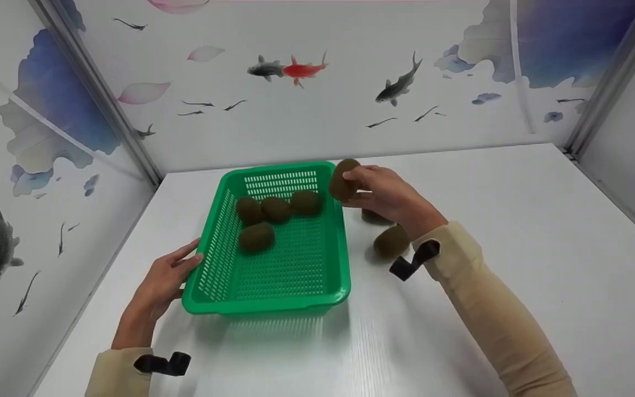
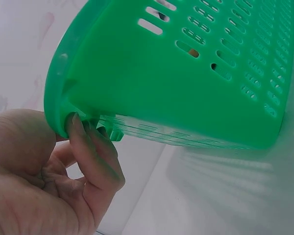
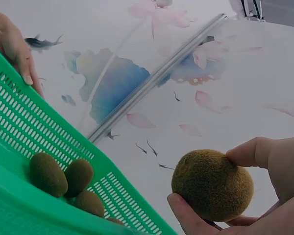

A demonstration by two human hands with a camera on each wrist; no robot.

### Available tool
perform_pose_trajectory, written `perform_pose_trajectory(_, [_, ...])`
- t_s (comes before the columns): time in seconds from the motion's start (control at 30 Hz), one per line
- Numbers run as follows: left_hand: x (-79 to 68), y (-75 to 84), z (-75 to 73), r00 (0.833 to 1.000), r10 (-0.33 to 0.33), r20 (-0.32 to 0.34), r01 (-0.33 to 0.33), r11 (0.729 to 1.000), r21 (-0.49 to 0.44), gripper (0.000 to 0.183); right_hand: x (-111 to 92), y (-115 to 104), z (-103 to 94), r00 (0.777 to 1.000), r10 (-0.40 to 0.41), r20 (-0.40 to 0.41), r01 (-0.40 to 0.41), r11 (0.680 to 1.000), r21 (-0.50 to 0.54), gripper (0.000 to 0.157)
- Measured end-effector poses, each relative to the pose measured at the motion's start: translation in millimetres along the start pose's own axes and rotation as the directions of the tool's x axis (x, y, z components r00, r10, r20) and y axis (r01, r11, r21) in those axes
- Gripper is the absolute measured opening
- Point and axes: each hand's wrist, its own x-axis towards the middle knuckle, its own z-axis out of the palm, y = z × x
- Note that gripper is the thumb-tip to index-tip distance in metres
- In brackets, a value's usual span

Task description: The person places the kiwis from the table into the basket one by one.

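A green plastic basket (image 1: 337,281) with slotted walls stands on the white table, and several brown fuzzy kiwis (image 1: 256,237) lie inside it. My left hand (image 1: 164,280) grips the basket's rim at its left side; in the left wrist view the fingers (image 2: 90,152) curl under that rim. My right hand (image 1: 386,193) pinches a kiwi (image 1: 343,181) between thumb and fingers, just over the basket's right rim. The right wrist view shows this kiwi (image 3: 213,185) up close, held off the table. Two more kiwis, one of them (image 1: 391,242) nearer, sit on the table beneath the right forearm.
White panels (image 1: 317,121) painted with fish and petals enclose the table (image 1: 494,220) at the back and sides. Metal posts (image 1: 102,94) stand at the corners. Black camera straps (image 1: 416,259) are on both wrists.
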Motion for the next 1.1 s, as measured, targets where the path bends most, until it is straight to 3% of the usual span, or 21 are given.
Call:
perform_pose_trajectory(0.37, [0.7, 2.3, -1.4, 1.000, -0.001, 0.006, 0.001, 1.000, 0.001, 0.059, 19.9, -3.6, 37.4, 0.999, -0.004, 0.048, 0.003, 1.000, 0.018, 0.046])
perform_pose_trajectory(0.8, [0.8, 1.1, 0.3, 1.000, 0.002, -0.002, -0.002, 1.000, -0.007, 0.058, 47.2, 15.7, 66.7, 0.996, 0.084, 0.044, -0.087, 0.993, 0.081, 0.046])
perform_pose_trajectory(1.1, [0.9, -0.3, 0.7, 1.000, 0.001, -0.005, -0.001, 1.000, -0.008, 0.058, 57.2, 24.6, 75.8, 0.985, 0.169, 0.030, -0.171, 0.982, 0.079, 0.055])
